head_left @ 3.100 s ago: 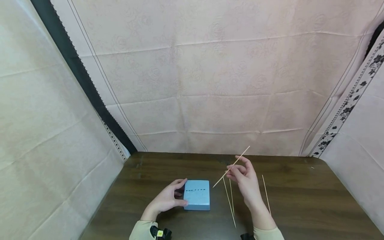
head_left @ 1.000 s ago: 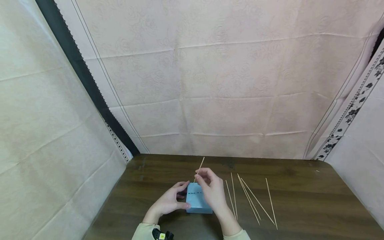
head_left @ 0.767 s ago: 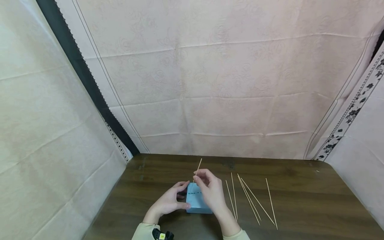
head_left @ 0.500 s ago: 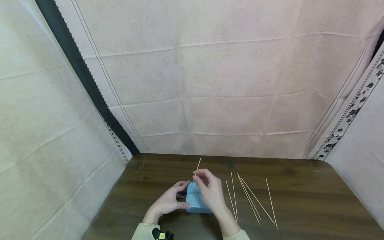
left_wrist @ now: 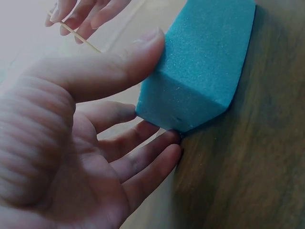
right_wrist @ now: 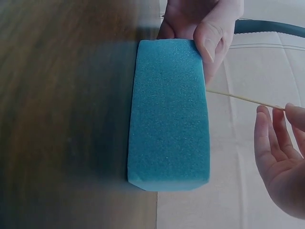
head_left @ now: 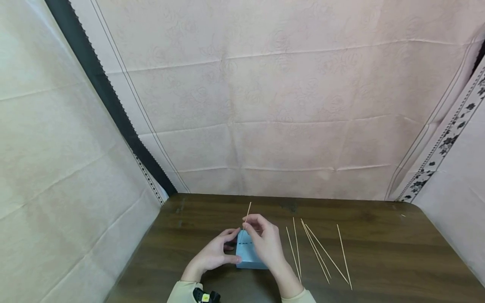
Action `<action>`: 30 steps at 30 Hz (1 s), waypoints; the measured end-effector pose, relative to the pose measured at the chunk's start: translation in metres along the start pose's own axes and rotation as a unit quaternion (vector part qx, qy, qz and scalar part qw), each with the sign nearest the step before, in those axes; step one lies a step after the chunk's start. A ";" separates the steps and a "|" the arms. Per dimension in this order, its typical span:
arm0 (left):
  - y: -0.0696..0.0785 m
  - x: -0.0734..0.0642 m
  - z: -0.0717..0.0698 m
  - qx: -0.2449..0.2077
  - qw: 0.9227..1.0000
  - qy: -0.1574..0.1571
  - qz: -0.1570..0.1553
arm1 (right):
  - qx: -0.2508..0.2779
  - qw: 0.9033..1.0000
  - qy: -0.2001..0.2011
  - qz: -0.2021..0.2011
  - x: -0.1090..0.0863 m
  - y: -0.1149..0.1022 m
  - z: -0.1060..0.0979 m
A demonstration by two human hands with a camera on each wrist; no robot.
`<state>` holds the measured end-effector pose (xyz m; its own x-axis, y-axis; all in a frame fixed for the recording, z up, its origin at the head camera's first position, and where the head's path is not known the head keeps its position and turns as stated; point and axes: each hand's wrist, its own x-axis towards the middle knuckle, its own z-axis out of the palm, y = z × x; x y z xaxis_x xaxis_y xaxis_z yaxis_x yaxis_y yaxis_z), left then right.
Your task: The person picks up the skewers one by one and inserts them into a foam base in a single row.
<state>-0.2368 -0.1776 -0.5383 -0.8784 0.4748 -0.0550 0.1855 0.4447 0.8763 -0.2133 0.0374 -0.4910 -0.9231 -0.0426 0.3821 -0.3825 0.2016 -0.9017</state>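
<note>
A light blue foam block, with a row of dark marks across its top, rests on the brown table. My left hand holds the block's left end between thumb and fingers; the left wrist view shows the thumb on one face and fingertips at the opposite edge. Between thumb and fingers my right hand pinches a thin wooden skewer. It slants up and away, its lower end meeting the block's marked top near the far left corner. In the right wrist view the skewer reaches the block's surface.
Several more thin skewers lie on the table right of the block, some crossing or touching at their ends. One skewer lies farthest right. A pale patterned cloth hangs behind the table's far edge, with cloth on both sides too.
My right hand has carried the skewer left from beside the block to its top. Over the last second the skewer has shifted slightly left and lower. The left hand keeps its hold.
</note>
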 end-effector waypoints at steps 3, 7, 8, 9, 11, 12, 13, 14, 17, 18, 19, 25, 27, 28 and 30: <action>0.000 -0.001 0.001 -0.002 1.000 0.001 -0.001 | -0.001 1.000 -0.008 0.001 0.000 0.000 0.001; -0.001 -0.001 0.001 0.001 1.000 0.002 -0.002 | 0.000 1.000 -0.012 0.002 -0.001 0.001 0.002; 0.000 -0.002 0.001 0.002 1.000 0.002 -0.001 | 0.002 1.000 -0.013 0.002 -0.001 0.001 0.002; 0.000 -0.001 0.001 0.002 1.000 0.003 0.000 | 0.003 1.000 -0.013 0.001 -0.001 0.001 0.002; 0.000 -0.001 0.001 0.002 1.000 0.003 0.003 | 0.003 1.000 -0.013 0.000 -0.001 0.001 0.002; 0.000 -0.001 0.001 0.002 1.000 0.003 0.004 | 0.003 1.000 -0.013 -0.001 -0.001 0.002 0.003; 0.000 -0.001 0.001 0.001 1.000 0.003 0.004 | 0.003 1.000 -0.013 -0.001 -0.001 0.002 0.003; 0.000 -0.001 0.001 0.001 1.000 0.003 0.005 | 0.003 1.000 -0.013 -0.002 -0.001 0.002 0.003; -0.001 -0.001 0.001 0.003 1.000 0.003 0.004 | -0.004 1.000 -0.013 -0.002 -0.001 0.003 0.003; -0.001 -0.001 0.001 0.003 1.000 0.003 0.004 | -0.006 1.000 -0.014 -0.003 -0.001 0.003 0.004; -0.001 -0.001 0.001 0.002 1.000 0.003 0.004 | -0.008 1.000 -0.014 -0.003 -0.001 0.004 0.004; 0.000 -0.002 0.001 -0.001 1.000 0.001 0.004 | -0.022 1.000 -0.021 -0.007 0.000 0.005 0.005; -0.001 -0.002 0.000 -0.003 1.000 0.000 0.004 | -0.024 0.999 -0.025 -0.007 -0.001 0.005 0.006; -0.001 -0.001 0.000 -0.005 1.000 -0.001 0.005 | -0.025 0.999 -0.027 -0.007 -0.001 0.005 0.006; -0.001 -0.001 0.000 -0.007 1.000 -0.002 0.004 | -0.027 0.999 -0.031 -0.009 -0.001 0.005 0.006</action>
<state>-0.2356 -0.1785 -0.5392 -0.8750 0.4816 -0.0498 0.1868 0.4307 0.8830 -0.2145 0.0327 -0.4970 -0.9174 -0.1067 0.3834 -0.3980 0.2528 -0.8819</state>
